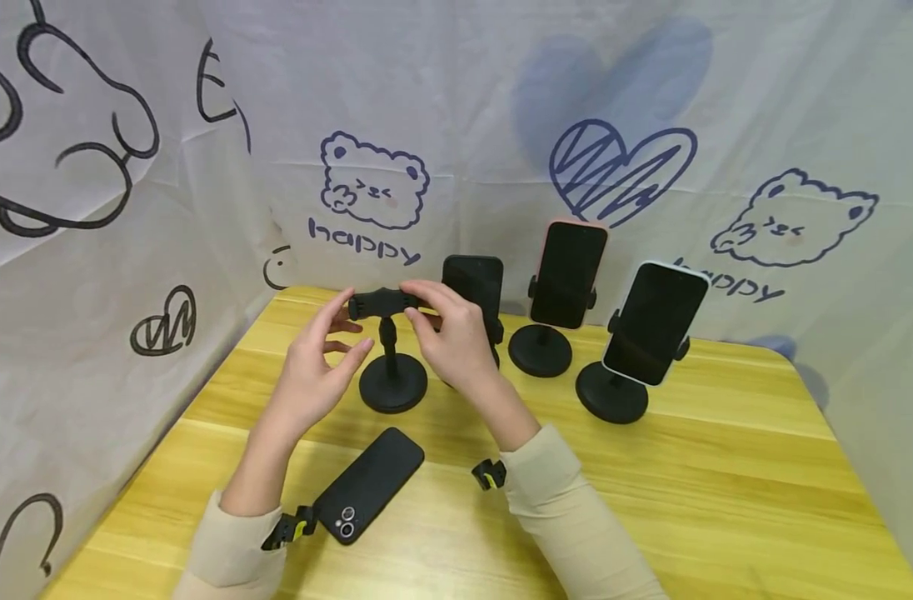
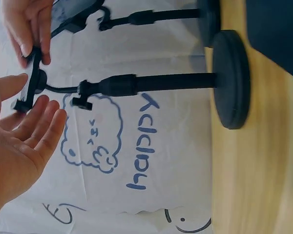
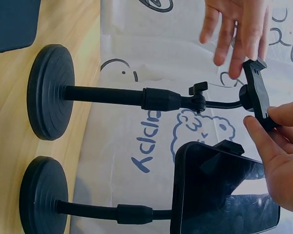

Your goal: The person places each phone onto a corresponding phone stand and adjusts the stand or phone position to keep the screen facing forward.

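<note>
A black phone stand (image 1: 392, 385) with a round base stands upright on the table, its clamp (image 1: 381, 303) on top holding no phone. My right hand (image 1: 456, 342) pinches the right end of the clamp between thumb and fingers. At the left end, fingers of my left hand (image 1: 306, 379) touch the clamp while staying fairly straight, the thumb spread apart. The left wrist view shows a thin bent neck and a small knob (image 2: 82, 101) below the clamp. A black phone (image 1: 374, 483) lies face down in front of the stand, camera lenses up.
To the right, three more stands hold phones upright: a black phone (image 1: 475, 287) partly behind my right hand, a pink-edged phone (image 1: 571, 273) and a white-edged phone (image 1: 655, 323). A printed cloth (image 1: 486, 125) hangs behind the wooden table (image 1: 764, 467).
</note>
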A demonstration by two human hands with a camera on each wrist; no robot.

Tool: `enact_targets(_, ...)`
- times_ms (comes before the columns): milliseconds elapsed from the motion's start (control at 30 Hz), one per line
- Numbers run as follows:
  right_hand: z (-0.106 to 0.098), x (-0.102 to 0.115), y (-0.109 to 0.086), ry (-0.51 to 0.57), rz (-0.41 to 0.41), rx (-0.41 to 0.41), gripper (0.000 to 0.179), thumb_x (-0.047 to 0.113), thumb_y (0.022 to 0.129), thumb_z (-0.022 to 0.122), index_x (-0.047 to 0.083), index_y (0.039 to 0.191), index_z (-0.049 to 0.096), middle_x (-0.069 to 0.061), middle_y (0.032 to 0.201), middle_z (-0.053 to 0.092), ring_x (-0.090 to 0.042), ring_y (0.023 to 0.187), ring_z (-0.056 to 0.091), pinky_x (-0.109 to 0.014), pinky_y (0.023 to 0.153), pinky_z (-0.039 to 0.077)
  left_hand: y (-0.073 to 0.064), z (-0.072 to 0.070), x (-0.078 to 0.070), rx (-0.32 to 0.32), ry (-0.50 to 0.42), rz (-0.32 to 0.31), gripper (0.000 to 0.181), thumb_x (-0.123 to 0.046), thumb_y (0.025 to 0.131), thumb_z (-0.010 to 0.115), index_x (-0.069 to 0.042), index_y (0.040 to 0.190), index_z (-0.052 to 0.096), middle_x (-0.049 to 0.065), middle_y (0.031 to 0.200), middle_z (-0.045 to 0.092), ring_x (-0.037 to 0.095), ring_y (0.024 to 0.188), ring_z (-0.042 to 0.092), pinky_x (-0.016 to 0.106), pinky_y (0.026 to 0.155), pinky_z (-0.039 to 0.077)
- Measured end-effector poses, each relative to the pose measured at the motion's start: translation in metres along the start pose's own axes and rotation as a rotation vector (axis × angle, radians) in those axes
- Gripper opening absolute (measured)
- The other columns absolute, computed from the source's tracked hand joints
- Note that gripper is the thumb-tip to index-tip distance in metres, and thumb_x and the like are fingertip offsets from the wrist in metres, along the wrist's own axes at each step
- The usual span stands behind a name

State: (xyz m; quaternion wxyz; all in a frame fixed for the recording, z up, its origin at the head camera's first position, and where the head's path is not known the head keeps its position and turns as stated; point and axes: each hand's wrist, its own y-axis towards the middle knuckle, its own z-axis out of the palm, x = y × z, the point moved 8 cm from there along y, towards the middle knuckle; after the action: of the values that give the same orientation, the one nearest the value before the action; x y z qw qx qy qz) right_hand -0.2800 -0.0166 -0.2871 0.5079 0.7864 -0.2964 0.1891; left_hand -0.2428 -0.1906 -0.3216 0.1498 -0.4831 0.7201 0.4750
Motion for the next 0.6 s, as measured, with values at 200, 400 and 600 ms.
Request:
enact_targets(200, 0.000, -0.002, 0.000, -0.005, -0.001, 0.002, 0.032, -0.002, 0.097, 0.070, -0.002, 0.129, 0.070, -0.016, 0.130, 0.069, -0.029, 0.116, 0.070, -0.028, 0.088, 0.060, -0.015, 0.012, 0.006, 0.094, 0.007, -0.033, 0.090, -0.007, 0.097, 0.074, -0.013, 0.167, 0.018, 0.014, 0.136, 0.063, 0.032, 0.117, 0.064, 0.051, 0.093, 0.057)
enact_targets(400, 0.000, -0.002, 0.000, -0.005, -0.005, 0.005, 0.031, -0.003, 0.097, 0.069, -0.003, 0.128, 0.070, -0.016, 0.131, 0.069, -0.029, 0.116, 0.070, -0.028, 0.088, 0.060, -0.035, 0.030, 0.017, 0.209, 0.149, -0.071, 0.079, -0.015, 0.097, 0.075, -0.004, 0.161, 0.029, 0.011, 0.137, 0.063, 0.030, 0.118, 0.063, 0.049, 0.091, 0.057)
enact_targets(600, 0.000, -0.003, 0.001, -0.005, -0.005, 0.007, 0.031, -0.003, 0.097, 0.069, -0.003, 0.128, 0.070, -0.016, 0.130, 0.069, -0.028, 0.116, 0.069, -0.026, 0.088, 0.060, -0.065, 0.063, 0.037, 0.489, 0.330, -0.189, 0.092, -0.040, 0.092, 0.081, -0.004, 0.161, 0.032, 0.020, 0.152, 0.049, 0.039, 0.134, 0.053, 0.057, 0.102, 0.052)
